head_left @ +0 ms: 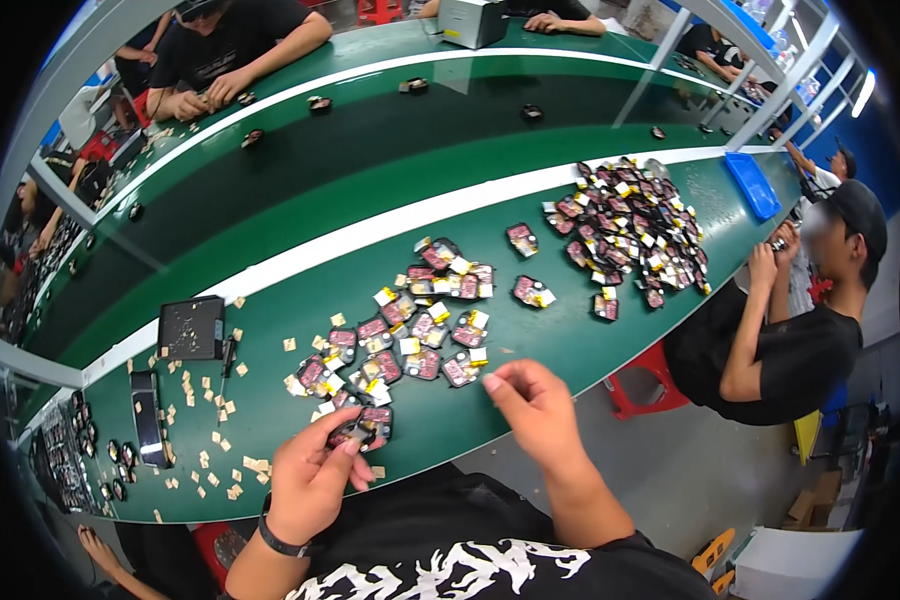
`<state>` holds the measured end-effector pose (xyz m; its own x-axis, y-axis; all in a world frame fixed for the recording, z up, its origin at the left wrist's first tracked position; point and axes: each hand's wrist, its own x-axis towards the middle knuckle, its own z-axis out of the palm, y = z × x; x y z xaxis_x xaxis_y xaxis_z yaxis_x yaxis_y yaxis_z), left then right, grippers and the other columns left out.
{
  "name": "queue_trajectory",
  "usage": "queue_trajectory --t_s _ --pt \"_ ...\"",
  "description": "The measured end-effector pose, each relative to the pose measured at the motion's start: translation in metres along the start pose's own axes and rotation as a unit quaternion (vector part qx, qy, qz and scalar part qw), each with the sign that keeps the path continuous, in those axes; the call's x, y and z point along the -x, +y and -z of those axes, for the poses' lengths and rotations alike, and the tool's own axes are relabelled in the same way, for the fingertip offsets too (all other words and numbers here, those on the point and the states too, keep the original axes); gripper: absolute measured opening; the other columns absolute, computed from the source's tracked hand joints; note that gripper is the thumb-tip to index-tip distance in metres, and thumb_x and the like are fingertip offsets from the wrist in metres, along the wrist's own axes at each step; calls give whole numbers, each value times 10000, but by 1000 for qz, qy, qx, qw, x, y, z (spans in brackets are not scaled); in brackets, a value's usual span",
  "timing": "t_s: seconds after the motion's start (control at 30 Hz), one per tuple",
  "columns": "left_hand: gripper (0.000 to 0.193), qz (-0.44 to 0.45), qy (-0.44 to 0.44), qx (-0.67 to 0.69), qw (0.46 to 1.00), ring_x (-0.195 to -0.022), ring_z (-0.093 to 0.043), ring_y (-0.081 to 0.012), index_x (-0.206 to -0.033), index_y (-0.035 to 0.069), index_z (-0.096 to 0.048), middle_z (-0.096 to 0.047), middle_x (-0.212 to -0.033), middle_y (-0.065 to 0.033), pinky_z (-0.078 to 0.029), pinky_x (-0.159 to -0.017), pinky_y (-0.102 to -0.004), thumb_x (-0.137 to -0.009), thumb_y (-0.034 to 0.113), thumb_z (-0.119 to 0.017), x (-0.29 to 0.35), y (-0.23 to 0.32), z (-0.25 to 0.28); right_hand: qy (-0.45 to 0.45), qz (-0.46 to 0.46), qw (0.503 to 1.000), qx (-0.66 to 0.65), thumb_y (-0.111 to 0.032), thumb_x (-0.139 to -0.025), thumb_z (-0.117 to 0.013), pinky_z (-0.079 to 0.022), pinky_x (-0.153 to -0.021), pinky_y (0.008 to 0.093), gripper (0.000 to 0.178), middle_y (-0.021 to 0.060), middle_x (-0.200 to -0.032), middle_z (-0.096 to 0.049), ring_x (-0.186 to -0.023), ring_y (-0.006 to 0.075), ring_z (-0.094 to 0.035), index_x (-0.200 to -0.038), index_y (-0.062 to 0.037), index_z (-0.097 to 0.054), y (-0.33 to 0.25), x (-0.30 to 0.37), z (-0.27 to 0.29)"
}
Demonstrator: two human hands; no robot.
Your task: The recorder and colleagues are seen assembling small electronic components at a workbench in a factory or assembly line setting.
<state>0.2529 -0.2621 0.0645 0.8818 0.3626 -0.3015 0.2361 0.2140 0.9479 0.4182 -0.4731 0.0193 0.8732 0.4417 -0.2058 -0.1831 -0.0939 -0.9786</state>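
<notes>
My left hand pinches a small black electronic unit between thumb and fingers, just above the near edge of the green bench. My right hand hovers to the right with thumb and forefinger brought together; whatever sits between them, if anything, is too small to make out. Beyond both hands lies a loose group of similar units, black-cased with dark red circuit boards and white and yellow tabs. One unit from that group rests just left of my right fingertips.
A large heap of units lies farther right, near a blue tray. At left are scattered tan squares, a screwdriver, a black tray and a phone. Beyond the white rail, a conveyor belt carries parts. People sit around.
</notes>
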Motion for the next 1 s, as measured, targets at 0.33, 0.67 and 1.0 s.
queue_trajectory --t_s 0.33,0.67,1.0 --pt "508 19 -96 158 983 -877 -676 -208 -1438 -79 -370 -576 -1263 -306 -586 -783 -322 -945 7 -460 -22 30 -14 31 50 997 43 -79 -891 -705 -357 -543 207 119 -39 -714 -533 -618 28 -421 -887 24 -647 -3 5 -5" --pt "486 -20 -119 53 991 -920 -676 -203 -1436 -69 -390 -576 -1254 -310 -580 -817 -321 -957 -16 -447 -18 36 -31 46 50 994 91 -80 -902 -693 -349 -534 205 125 -26 -719 -552 -608 20 -418 -916 36 -649 16 0 4" --pt "462 -95 -80 -87 988 -891 -667 -150 -1389 -68 -465 -635 -1219 -194 -552 -773 -267 -927 -87 -465 -18 22 -39 86 56 991 83 -25 -868 -707 -359 -535 183 262 -16 -752 -540 -629 12 -440 -1101 38 -604 17 -11 2"
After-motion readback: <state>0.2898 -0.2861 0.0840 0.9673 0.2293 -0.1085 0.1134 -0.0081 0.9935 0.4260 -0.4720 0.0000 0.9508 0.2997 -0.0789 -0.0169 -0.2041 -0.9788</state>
